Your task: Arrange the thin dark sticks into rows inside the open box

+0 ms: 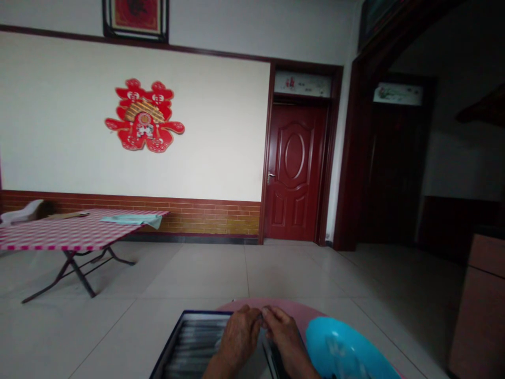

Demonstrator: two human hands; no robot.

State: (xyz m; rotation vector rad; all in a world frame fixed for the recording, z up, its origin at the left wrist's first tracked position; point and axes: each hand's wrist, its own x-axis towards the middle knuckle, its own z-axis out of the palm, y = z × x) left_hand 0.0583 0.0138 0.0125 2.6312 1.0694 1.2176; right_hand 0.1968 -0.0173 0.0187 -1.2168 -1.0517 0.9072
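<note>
My left hand (240, 332) and my right hand (283, 332) meet low in the view, fingertips pinched together. A tiny dark thing shows between them, too small and blurred to name. Below my left hand lies a shallow dark-rimmed box (182, 319), holding several long greyish strips in rows. To the right of my right hand, a bright blue plastic bowl (321, 334) has some pale, see-through pieces in it. Under my right wrist runs a thin dark edge whose kind I cannot make out.
Box and bowl rest on a pink round tabletop (303, 311). Off to the left stands a low folding table (90, 229) with a red-checked cover and a pale green cloth (136, 219). A red door (294, 173) is in the far wall. A cabinet (479, 310) stands at the right.
</note>
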